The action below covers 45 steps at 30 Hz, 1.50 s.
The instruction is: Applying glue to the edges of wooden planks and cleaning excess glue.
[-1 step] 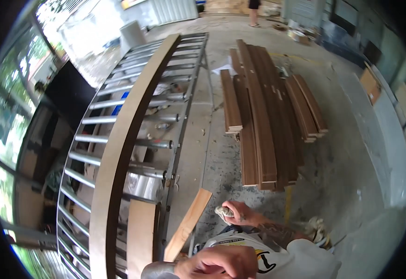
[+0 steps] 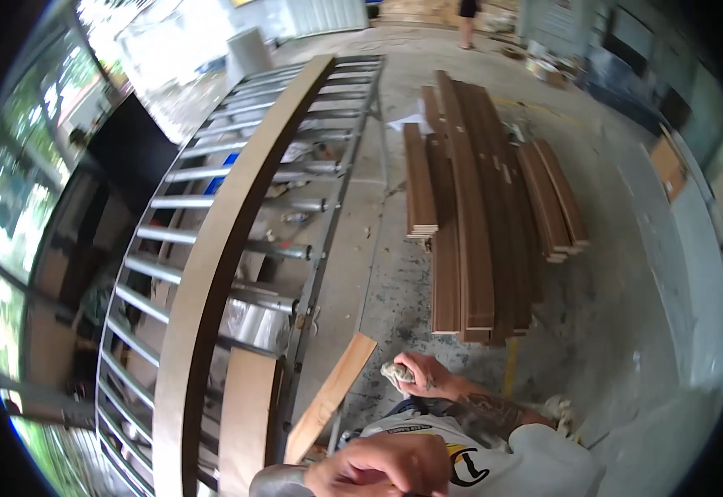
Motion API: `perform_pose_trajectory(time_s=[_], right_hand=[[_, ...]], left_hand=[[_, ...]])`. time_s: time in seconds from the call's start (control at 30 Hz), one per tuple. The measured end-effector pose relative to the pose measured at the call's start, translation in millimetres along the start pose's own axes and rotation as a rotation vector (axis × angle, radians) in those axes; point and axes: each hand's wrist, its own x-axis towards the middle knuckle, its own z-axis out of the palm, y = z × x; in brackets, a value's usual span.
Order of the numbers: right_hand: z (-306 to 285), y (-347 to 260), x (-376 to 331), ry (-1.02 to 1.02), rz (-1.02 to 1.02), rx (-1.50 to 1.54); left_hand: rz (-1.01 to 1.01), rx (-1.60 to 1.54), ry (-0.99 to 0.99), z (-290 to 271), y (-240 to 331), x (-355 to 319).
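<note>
My right hand (image 2: 429, 374) is closed around a bunched whitish cloth (image 2: 396, 374), held out in front of my body over the floor. Close to the camera at the bottom, my left hand (image 2: 378, 465) is curled shut in front of my white shirt. Its fingertips are partly cut off by the lower edge, and whatever they may hold cannot be made out. Left of my hands, a pale wooden strip (image 2: 332, 398) leans at a slant beside the roller stand. A short board (image 2: 247, 406) lies on the near rollers, next to a long beige beam with a dark side (image 2: 212, 248).
The metal roller conveyor (image 2: 316, 250) runs away from me on the left. Stacked brown planks (image 2: 473, 224) lie on the concrete floor ahead to the right, with a shorter stack (image 2: 553, 199) beside them. A person (image 2: 467, 25) stands far off. Panels line the right wall.
The view has shifted slightly, so the planks and the far person sit a little more to the right. Both hands keep nearly the same pose.
</note>
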Motion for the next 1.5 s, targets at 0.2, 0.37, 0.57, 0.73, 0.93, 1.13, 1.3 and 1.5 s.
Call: perform_pose_trajectory(time_s=[0.2, 0.37, 0.57, 0.73, 0.93, 1.13, 1.3, 1.5], right_hand=[[-11, 23, 89, -0.137, -0.261, -0.031], [45, 20, 128, -0.301, -0.395, 0.171], [80, -35, 111, -0.783, -0.361, 0.199], [107, -77, 101, -0.760, -0.656, 0.288], [147, -102, 95, -0.745, -0.611, 0.268], [192, -54, 77, -0.542, -0.412, 0.055], [167, -80, 74, -0.655, -0.298, -0.049], [162, -249, 119, -0.794, -0.381, -0.110]], left_hand=[[0.370, 0.393, 0.219, -3, 20, -35], [0.516, 0.667, 0.314, 33, 29, -45], [0.945, 1.237, 0.464, 93, 18, -114], [1.008, 1.162, 0.571, 124, 61, -109], [0.977, 1.173, 0.606, 162, 83, -156], [0.914, 0.767, 0.719, 187, 92, -239], [1.109, 1.199, 0.540, 200, 126, -342], [1.411, 1.148, 0.732, 217, 113, -404]])
